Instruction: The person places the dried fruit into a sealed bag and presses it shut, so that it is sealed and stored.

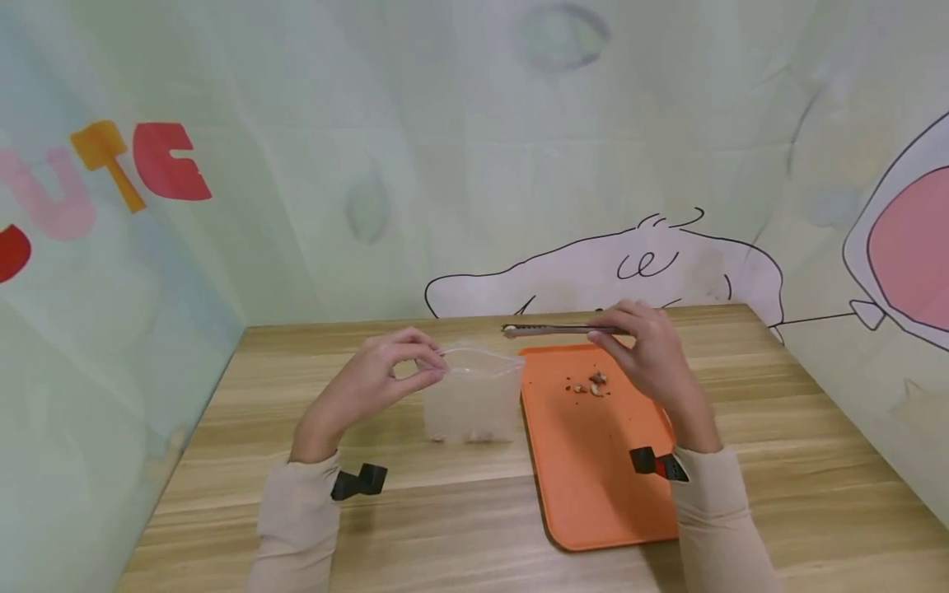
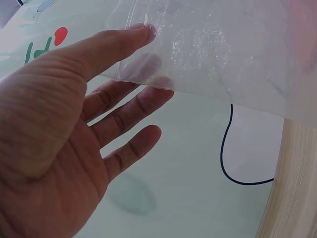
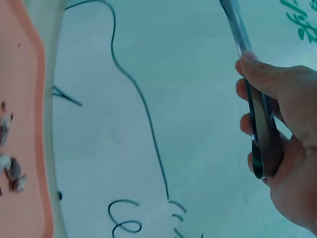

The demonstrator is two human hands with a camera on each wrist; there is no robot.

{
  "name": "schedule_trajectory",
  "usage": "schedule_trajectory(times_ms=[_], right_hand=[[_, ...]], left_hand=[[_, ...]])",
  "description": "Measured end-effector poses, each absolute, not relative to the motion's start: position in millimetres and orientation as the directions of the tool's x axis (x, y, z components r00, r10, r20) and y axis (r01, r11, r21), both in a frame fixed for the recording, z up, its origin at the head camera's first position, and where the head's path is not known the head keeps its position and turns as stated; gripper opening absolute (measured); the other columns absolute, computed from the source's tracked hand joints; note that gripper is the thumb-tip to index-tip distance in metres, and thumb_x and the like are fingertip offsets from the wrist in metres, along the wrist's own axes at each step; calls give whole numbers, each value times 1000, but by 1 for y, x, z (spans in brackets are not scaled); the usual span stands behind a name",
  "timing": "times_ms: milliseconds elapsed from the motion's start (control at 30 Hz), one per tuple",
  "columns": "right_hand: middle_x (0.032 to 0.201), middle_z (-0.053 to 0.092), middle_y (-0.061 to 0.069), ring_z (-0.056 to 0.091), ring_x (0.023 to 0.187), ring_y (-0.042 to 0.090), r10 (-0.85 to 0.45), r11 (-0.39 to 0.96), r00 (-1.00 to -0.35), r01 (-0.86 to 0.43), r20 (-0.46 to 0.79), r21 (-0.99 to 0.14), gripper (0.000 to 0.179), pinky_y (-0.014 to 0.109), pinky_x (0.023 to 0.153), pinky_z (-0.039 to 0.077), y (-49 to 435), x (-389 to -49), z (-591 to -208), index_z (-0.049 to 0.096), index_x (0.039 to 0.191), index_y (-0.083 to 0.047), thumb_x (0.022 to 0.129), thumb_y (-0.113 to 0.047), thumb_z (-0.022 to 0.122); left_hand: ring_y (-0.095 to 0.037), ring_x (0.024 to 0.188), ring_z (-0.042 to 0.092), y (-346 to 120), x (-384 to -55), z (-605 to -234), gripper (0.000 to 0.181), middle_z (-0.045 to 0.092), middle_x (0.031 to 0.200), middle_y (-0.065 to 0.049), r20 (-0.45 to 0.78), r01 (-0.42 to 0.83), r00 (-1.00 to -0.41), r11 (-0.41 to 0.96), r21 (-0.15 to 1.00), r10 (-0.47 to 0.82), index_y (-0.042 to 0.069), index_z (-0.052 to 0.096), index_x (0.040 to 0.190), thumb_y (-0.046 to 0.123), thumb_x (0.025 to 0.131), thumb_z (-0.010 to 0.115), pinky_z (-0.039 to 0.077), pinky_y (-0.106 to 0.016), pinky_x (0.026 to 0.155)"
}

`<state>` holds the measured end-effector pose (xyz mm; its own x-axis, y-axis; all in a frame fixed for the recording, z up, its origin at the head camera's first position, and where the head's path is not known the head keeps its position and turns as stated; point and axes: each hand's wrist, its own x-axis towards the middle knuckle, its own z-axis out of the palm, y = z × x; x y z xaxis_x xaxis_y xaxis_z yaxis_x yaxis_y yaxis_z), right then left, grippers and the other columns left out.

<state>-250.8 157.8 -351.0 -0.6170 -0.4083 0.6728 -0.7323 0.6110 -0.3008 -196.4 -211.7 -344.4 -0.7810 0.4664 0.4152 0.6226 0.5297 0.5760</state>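
My left hand (image 1: 381, 371) pinches the top left edge of a clear zip bag (image 1: 474, 399), thumb on one side and fingertips behind the film. A few small pale bits lie at the bottom of the bag, which stands upright on the table. Metal tongs (image 1: 552, 329) are gripped in my right hand (image 1: 648, 350), held level above the orange tray (image 1: 600, 494). A small whitish piece (image 1: 510, 331) sits between the tongs' tips, above and right of the bag's mouth. In the right wrist view, my thumb and fingers wrap the tongs (image 3: 260, 124).
Several brown and white pieces (image 1: 596, 383) with crumbs lie on the tray's far half. The wood-grain table (image 1: 430, 519) meets a printed curtain (image 1: 296, 206) at its back and left. A black wrist camera (image 1: 359, 482) sits on the left sleeve, another (image 1: 658, 464) on the right.
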Motion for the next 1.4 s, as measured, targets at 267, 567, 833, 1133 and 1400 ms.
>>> schedule_trajectory(times_ms=[267,567,833,1133,1400], right_hand=[[92,70,0,57,82,18,-426,475,-497,-834,756,-280,22,32,72,37,135,-229,-342,77,97,-8,79,3,82],[94,68,-1,58,83,17,-441,490,-585,-792,681,-363,19,35,74,42,134,-228,-349,76,100,-8,82,-2,81],[100,66,4,61,91,17,-357,570,-732,-663,580,-485,16,37,77,56,160,-247,-357,74,106,-4,90,-6,75],[101,68,11,63,90,25,-394,693,-849,-525,351,-494,18,36,73,53,220,-271,-383,75,107,-2,91,-6,74],[92,71,6,58,82,20,-412,786,-900,-431,145,-443,14,37,73,44,250,-278,-402,77,99,-4,87,-9,78]], left_hand=[[-15,97,65,-213,-193,-347,5,67,108,3,407,627,-777,532,569,481,16,77,96,15,91,75,52,-35,81],[-13,97,64,-214,-190,-350,5,67,107,6,399,618,-783,530,581,476,17,77,95,15,92,75,53,-34,81],[-13,97,64,-214,-192,-348,4,67,107,6,406,622,-781,537,571,474,16,77,95,14,92,75,53,-34,81],[-12,96,64,-213,-195,-346,4,67,106,6,415,629,-776,530,569,475,16,77,94,15,92,75,53,-34,81],[-13,97,65,-213,-197,-345,4,67,106,6,422,631,-775,534,563,471,16,77,94,15,92,75,53,-34,81]])
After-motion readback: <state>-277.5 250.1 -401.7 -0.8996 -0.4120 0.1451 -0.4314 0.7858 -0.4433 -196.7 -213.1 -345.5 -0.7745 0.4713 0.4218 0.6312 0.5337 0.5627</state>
